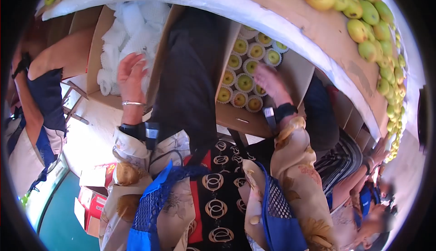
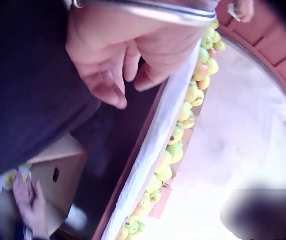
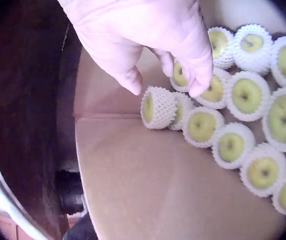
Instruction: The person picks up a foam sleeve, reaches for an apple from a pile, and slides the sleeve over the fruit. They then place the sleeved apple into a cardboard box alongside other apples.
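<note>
My left hand (image 1: 131,76) hovers at a cardboard box of white foam net sleeves (image 1: 136,24). Its fingers are loosely bent with nothing between them in the left wrist view. Over the other cardboard box (image 1: 297,76) reaches my right hand (image 1: 272,82), thumb and fingers apart and holding nothing. Rows of yellow-green apples (image 1: 245,83), each in a white foam net, fill part of that box. In the right wrist view, one netted apple (image 3: 158,107) leans on its side just below the thumb and fingertips.
A padded white table edge (image 1: 254,17) curves above both boxes, with loose apples (image 1: 359,10) heaped on its top. A dark-trousered leg (image 1: 193,69) stands between the boxes. Other people sit at the left and right. Red cartons (image 1: 93,205) lie at lower left.
</note>
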Demonstrator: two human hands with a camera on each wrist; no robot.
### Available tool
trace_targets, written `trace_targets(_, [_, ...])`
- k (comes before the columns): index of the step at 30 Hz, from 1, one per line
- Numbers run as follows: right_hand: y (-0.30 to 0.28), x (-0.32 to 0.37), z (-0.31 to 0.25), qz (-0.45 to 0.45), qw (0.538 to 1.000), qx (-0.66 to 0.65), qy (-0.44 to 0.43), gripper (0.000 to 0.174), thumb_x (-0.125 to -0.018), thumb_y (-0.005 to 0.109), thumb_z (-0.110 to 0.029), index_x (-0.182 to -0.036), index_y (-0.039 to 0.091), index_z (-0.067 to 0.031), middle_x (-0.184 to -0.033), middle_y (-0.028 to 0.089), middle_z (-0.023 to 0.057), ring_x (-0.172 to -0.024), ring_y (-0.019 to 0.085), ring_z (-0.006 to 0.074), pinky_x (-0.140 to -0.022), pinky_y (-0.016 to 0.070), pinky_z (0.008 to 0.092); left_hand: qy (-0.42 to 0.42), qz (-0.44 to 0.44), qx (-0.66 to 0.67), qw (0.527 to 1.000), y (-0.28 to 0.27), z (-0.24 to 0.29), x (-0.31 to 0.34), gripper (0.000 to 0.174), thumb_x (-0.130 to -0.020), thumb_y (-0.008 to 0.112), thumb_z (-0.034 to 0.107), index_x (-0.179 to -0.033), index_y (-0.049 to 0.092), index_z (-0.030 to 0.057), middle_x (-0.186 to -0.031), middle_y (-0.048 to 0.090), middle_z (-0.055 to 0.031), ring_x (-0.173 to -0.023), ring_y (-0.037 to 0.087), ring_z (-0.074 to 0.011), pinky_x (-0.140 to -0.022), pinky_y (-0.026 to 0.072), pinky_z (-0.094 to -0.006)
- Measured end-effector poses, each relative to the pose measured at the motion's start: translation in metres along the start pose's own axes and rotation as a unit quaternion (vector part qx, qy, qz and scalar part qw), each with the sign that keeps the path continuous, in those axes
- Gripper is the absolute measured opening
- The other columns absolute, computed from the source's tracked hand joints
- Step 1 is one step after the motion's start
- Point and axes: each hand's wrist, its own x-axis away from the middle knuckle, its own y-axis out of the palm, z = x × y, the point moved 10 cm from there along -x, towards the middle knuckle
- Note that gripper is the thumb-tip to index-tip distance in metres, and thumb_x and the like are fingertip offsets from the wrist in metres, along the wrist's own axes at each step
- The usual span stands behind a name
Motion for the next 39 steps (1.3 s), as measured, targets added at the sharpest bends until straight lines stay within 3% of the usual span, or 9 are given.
trace_targets(2, [0.016, 0.040, 0.019, -0.045, 0.998, 0.025, 0.031, 0.032, -0.080, 0.064, -0.018, -0.110, 0.054, -0.0097, -0.104, 0.057, 0.0057, -0.092, 0.056, 0.0191, -0.077, 0.0452, 0.0314, 0.216, -0.021, -0.431, 0.876, -0.028, 0.027, 0.004, 0.039, -0.077, 0.065, 0.017, -0.112, 0.051, 0.0069, -0.111, 0.055, -0.0154, -0.100, 0.054, -0.0274, -0.085, 0.0437, -0.0382])
trace_targets(4, [0.017, 0.052, 0.030, -0.031, 0.999, 0.005, 0.018, 0.033, -0.080, 0.064, -0.018, -0.110, 0.055, -0.0099, -0.103, 0.058, 0.0052, -0.093, 0.057, 0.0189, -0.077, 0.0450, 0.0313, 0.233, -0.054, -0.642, 0.728, -0.058, -0.016, 0.011, 0.044, -0.075, 0.066, 0.023, -0.112, 0.051, 0.0055, -0.114, 0.054, -0.0155, -0.106, 0.050, -0.0316, -0.091, 0.0391, -0.0417])
trace_targets(9, [0.044, 0.071, 0.031, -0.061, 0.997, -0.040, -0.035, 0.030, -0.081, 0.064, -0.018, -0.108, 0.056, -0.0094, -0.098, 0.059, 0.0034, -0.092, 0.057, 0.0176, -0.077, 0.0446, 0.0309, 0.035, -0.151, -0.624, 0.766, -0.067, -0.079, 0.036, 0.041, -0.079, 0.059, 0.028, -0.111, 0.051, 0.0023, -0.104, 0.058, -0.0200, -0.098, 0.055, -0.0365, -0.084, 0.0425, -0.0420])
trace_targets(13, [0.057, 0.093, 0.020, -0.085, 0.994, -0.043, -0.055, 0.031, -0.082, 0.063, -0.018, -0.110, 0.055, -0.0081, -0.100, 0.059, 0.0048, -0.091, 0.057, 0.0166, -0.077, 0.0445, 0.0306, 0.207, -0.126, -0.550, 0.799, -0.059, -0.038, 0.050, 0.035, -0.080, 0.057, 0.026, -0.106, 0.057, 0.0026, -0.096, 0.060, -0.0205, -0.090, 0.057, -0.0359, -0.080, 0.0441, -0.0398])
trace_targets(20, [0.047, 0.103, 0.007, -0.085, 0.987, -0.093, -0.098, 0.029, -0.083, 0.061, -0.018, -0.110, 0.054, -0.0081, -0.103, 0.060, 0.0055, -0.090, 0.056, 0.0151, -0.076, 0.0449, 0.0282, 0.197, 0.140, -0.403, 0.883, -0.140, 0.020, 0.018, 0.028, -0.082, 0.057, 0.021, -0.097, 0.057, -0.0027, -0.087, 0.062, -0.0152, -0.078, 0.059, -0.0248, -0.071, 0.0465, -0.0355])
trace_targets(23, [0.054, 0.115, -0.006, -0.065, 0.985, -0.064, -0.144, 0.028, -0.084, 0.059, -0.018, -0.110, 0.054, -0.0079, -0.103, 0.060, 0.0056, -0.090, 0.056, 0.0143, -0.076, 0.0447, 0.0275, 0.301, 0.046, -0.377, 0.875, -0.068, 0.069, 0.034, 0.024, -0.082, 0.059, 0.016, -0.099, 0.055, -0.0003, -0.084, 0.059, -0.0090, -0.076, 0.054, -0.0154, -0.069, 0.0450, -0.0273])
trace_targets(28, [0.120, 0.193, -0.057, -0.150, 0.945, 0.024, -0.291, 0.026, -0.084, 0.060, -0.014, -0.108, 0.054, -0.0062, -0.101, 0.058, 0.0010, -0.092, 0.054, 0.0092, -0.081, 0.0433, 0.0255, 0.051, -0.264, 0.110, 0.957, 0.109, 0.093, 0.123, 0.016, -0.080, 0.061, 0.002, -0.093, 0.053, 0.0058, -0.092, 0.060, -0.0044, -0.080, 0.056, -0.0086, -0.070, 0.0463, -0.0217])
trace_targets(32, [0.154, 0.262, -0.090, -0.226, 0.887, -0.066, -0.397, 0.037, -0.082, 0.061, -0.008, -0.116, 0.046, -0.0021, -0.106, 0.056, 0.0031, -0.099, 0.053, 0.0107, -0.087, 0.0429, 0.0268, 0.078, -0.370, 0.100, 0.920, 0.167, 0.105, 0.173, 0.015, -0.080, 0.060, 0.000, -0.092, 0.051, 0.0045, -0.100, 0.057, -0.0057, -0.090, 0.054, -0.0100, -0.079, 0.0439, -0.0247])
trace_targets(39, [0.130, 0.274, -0.091, -0.057, 0.891, -0.033, -0.450, 0.036, -0.081, 0.062, -0.009, -0.112, 0.047, -0.0007, -0.103, 0.056, 0.0059, -0.095, 0.054, 0.0106, -0.078, 0.0459, 0.0247, 0.052, -0.355, 0.055, 0.932, 0.177, 0.087, 0.180, 0.016, -0.080, 0.059, 0.000, -0.091, 0.048, 0.0041, -0.096, 0.056, -0.0046, -0.088, 0.053, -0.0083, -0.077, 0.0430, -0.0228])
